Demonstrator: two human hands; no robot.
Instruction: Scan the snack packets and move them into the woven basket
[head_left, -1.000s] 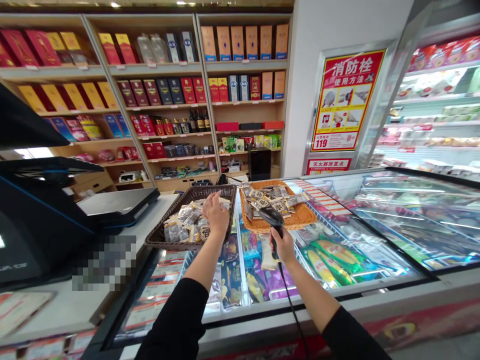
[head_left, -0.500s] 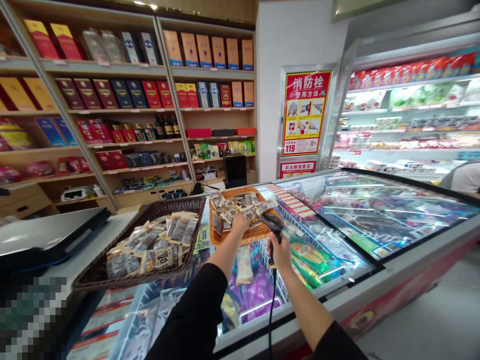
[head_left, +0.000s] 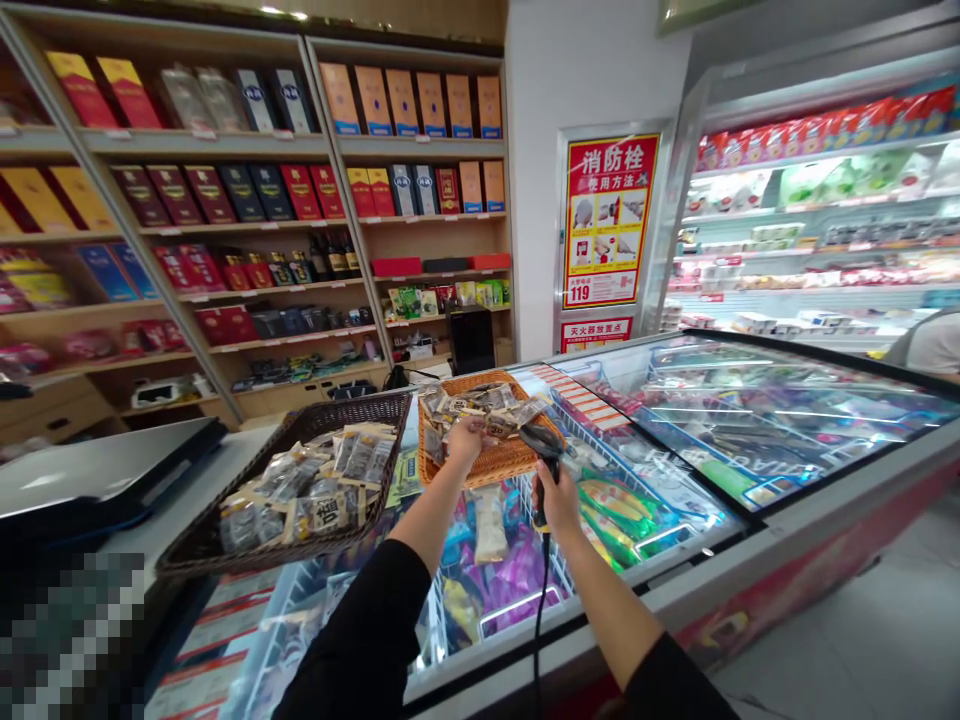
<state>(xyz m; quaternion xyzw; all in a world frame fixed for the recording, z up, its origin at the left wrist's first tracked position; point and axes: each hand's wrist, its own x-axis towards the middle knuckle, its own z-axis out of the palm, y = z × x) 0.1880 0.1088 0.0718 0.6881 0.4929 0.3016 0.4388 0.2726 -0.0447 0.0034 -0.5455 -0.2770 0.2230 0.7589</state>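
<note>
My right hand (head_left: 556,497) is wrapped round the handle of a black barcode scanner (head_left: 541,442), whose cable hangs down toward me. The scanner's head is over the right edge of an orange wicker basket (head_left: 480,480). Inside that basket lie small clear-and-tan packets (head_left: 499,398). My left hand (head_left: 466,446) is over the basket's near side, its fingers closed on a small packet at the pile's edge; the fingertips are partly hidden. A dark brown wicker basket (head_left: 281,552) with more of these packets stands to the left.
Both baskets rest on a glass-topped chest freezer (head_left: 675,400) with wire baskets of packaged goods inside. A flat silver-topped device (head_left: 105,465) is at the left. Shelves of boxes (head_left: 427,150) line the back wall. A lit refrigerated display (head_left: 817,215) and part of a person (head_left: 926,340) are at the right.
My left hand has shifted slightly left and toward me, off the middle of the packet pile. My right hand and the scanner have moved slightly left.
</note>
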